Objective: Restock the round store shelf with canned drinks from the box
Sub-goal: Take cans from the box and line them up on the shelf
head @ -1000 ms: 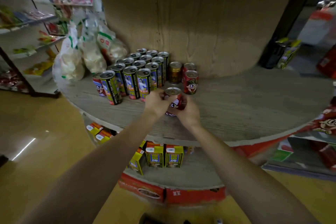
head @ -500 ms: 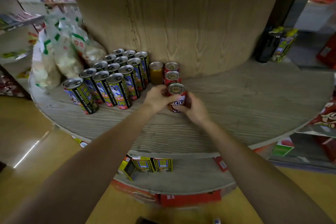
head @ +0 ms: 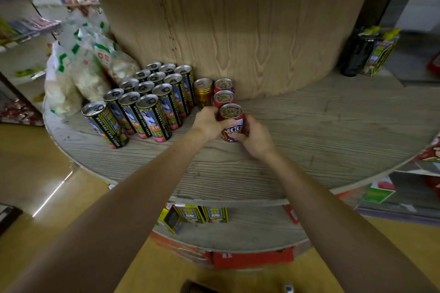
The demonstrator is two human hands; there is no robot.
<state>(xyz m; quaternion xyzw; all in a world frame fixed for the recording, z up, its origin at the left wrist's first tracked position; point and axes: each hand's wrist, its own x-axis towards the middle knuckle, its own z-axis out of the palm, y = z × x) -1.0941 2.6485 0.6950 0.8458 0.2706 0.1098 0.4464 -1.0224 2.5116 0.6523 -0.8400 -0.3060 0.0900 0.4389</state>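
My left hand (head: 207,122) and right hand (head: 256,135) both grip the red can (head: 231,123), standing it on the shelf (head: 321,131) in line with two others, face outward.

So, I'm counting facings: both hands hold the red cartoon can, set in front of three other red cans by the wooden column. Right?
Not quite: the head view shows two red cans behind it, not three. Both hands, left and right, hold the red cartoon can.

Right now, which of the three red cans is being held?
The front red can, nearest the shelf edge, cartoon face showing: left hand and right hand grip it. The two red cans behind stand untouched.
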